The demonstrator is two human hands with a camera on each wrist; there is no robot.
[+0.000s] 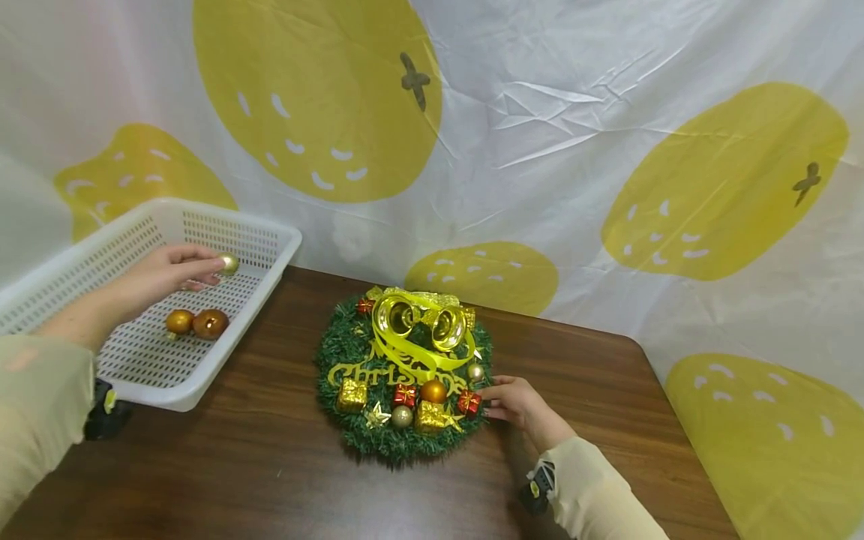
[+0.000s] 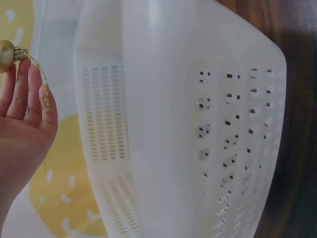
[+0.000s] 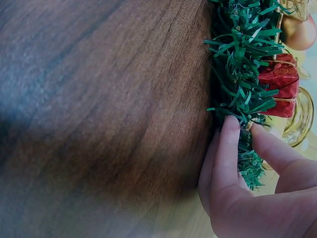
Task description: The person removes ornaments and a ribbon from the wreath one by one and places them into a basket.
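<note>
My left hand (image 1: 169, 274) is over the white basket, and its fingertips pinch a small gold Christmas ball (image 1: 229, 263). In the left wrist view the ball's metal cap and a gold hanging string (image 2: 39, 69) show. On the table lies a green Christmas wreath (image 1: 337, 334) with gold bells (image 1: 448, 328), a yellow ribbon, lettering, gift boxes, stars and balls. At its right edge, my right hand (image 1: 520, 405) pinches the greenery near a red gift box (image 3: 280, 82). A tiny gold bit shows between thumb and finger; what it is, I cannot tell.
The white perforated basket (image 1: 273, 281) stands at the left of the brown wooden table (image 1: 270, 465). Inside it lie an orange-gold ball (image 1: 179, 322) and a brown ball (image 1: 211, 324). A white curtain (image 1: 513, 157) with yellow fruit prints hangs behind the table.
</note>
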